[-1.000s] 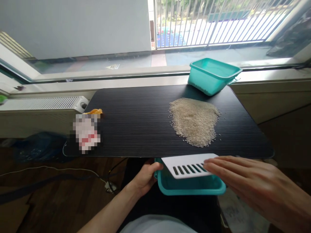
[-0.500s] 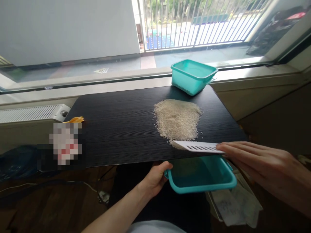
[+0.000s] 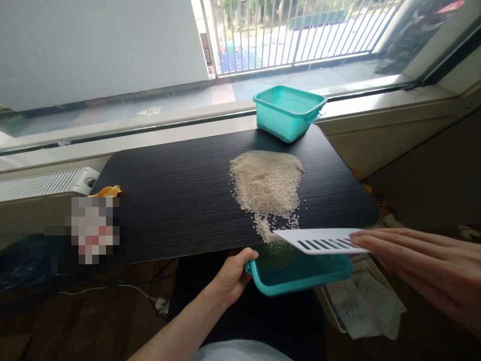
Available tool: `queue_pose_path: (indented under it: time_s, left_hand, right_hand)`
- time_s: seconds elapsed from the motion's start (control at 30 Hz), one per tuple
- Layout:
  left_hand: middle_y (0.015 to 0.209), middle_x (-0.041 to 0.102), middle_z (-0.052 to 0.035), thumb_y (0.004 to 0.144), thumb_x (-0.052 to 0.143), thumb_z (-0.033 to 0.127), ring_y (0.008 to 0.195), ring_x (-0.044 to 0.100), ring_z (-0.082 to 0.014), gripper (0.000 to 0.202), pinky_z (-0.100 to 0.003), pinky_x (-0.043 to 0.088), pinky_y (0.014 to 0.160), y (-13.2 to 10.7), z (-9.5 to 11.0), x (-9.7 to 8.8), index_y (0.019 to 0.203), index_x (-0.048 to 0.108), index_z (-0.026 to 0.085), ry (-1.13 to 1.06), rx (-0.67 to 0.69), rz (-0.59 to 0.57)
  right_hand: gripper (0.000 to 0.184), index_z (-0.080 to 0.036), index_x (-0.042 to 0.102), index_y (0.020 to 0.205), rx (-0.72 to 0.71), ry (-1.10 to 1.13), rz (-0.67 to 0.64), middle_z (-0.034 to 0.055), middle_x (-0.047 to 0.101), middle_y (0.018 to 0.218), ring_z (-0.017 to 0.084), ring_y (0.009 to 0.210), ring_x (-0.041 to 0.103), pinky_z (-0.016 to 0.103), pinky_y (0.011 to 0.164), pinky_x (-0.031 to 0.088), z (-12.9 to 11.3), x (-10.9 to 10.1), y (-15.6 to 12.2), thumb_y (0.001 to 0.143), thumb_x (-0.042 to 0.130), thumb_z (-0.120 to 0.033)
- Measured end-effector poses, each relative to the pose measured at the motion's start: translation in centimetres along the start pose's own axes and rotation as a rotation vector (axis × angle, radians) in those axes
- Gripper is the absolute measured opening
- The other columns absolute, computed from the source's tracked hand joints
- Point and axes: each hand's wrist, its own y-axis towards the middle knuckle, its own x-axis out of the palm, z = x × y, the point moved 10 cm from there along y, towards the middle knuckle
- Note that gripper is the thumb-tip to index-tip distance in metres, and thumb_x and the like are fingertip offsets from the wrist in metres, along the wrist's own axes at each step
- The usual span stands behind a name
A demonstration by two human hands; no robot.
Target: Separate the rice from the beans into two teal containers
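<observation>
My left hand (image 3: 237, 273) grips the left rim of a teal plastic basin (image 3: 304, 286) just below the table's front edge. Held in my right hand (image 3: 417, 255) is a white slotted plastic scraper (image 3: 319, 240), tilted over the edge and above the basin. A heap of white rice (image 3: 266, 180) is spread on the dark table (image 3: 176, 195). Some grains trail from the heap to the edge by the scraper's tip, and a few drop into the basin. The scraper covers part of the basin's far side.
Behind the rice, a second teal basin (image 3: 289, 115) stands at the table's back edge by the window sill. A yellow cloth (image 3: 107, 191) lies at the left end beside a blurred item. Below the table are a white cable (image 3: 101, 287) and a box of papers (image 3: 361, 306).
The scraper has come toward me over the table edge, pulling rice off the heap. Grains now fall into the basin. My left hand keeps its hold; the view has shifted slightly.
</observation>
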Motion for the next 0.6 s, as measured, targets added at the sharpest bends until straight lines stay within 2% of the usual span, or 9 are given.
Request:
queue_pose_path:
  time_s: [0.17, 0.33, 0.5, 0.6]
  left_hand:
    - [0.063, 0.063, -0.0005, 0.056, 0.064, 0.011, 0.058, 0.057, -0.0113, 0.015, -0.024, 0.046, 0.060, -0.1, 0.2, 0.2, 0.071, 0.062, 0.012, 0.005, 0.015, -0.013]
    - [0.062, 0.063, 0.0003, 0.056, 0.063, 0.010, 0.055, 0.055, -0.0103, 0.016, -0.023, 0.046, 0.057, -0.1, 0.2, 0.2, 0.073, 0.062, 0.013, 0.004, 0.007, -0.010]
    - [0.065, 0.064, -0.0007, 0.057, 0.063, 0.010, 0.057, 0.057, -0.0111, 0.016, -0.024, 0.047, 0.061, 0.0, 0.1, 0.1, 0.072, 0.062, 0.013, 0.002, -0.006, -0.007]
    - [0.067, 0.064, -0.0011, 0.057, 0.063, 0.010, 0.059, 0.058, -0.0113, 0.013, -0.024, 0.047, 0.061, 0.0, 0.0, 0.2, 0.070, 0.062, 0.012, -0.001, -0.004, -0.013]
  right_hand:
    - [0.035, -0.030, 0.053, 0.116, 0.040, -0.137, -0.010, -0.0011, 0.063, 0.108, 0.015, 0.093, 0.060, 0.025, 0.083, 0.045, 1.6, 0.1, -0.6, 0.082, 0.043, -0.026]
    - [0.043, -0.032, 0.046, 0.123, -0.006, -0.059, -0.046, -0.0024, 0.063, 0.107, 0.014, 0.093, 0.060, 0.021, 0.083, 0.047, 0.8, 0.3, -1.2, 0.081, 0.044, -0.023]
    - [0.044, -0.033, 0.048, 0.121, 0.092, -0.101, -0.011, -0.0026, 0.063, 0.109, 0.017, 0.095, 0.060, 0.025, 0.084, 0.048, 2.5, -0.1, -1.8, 0.078, 0.049, -0.023]
    - [0.051, -0.038, 0.046, 0.123, 0.114, -0.067, -0.058, -0.0046, 0.061, 0.112, 0.018, 0.097, 0.060, 0.026, 0.082, 0.050, 2.1, 0.5, -2.2, 0.076, 0.052, -0.020]
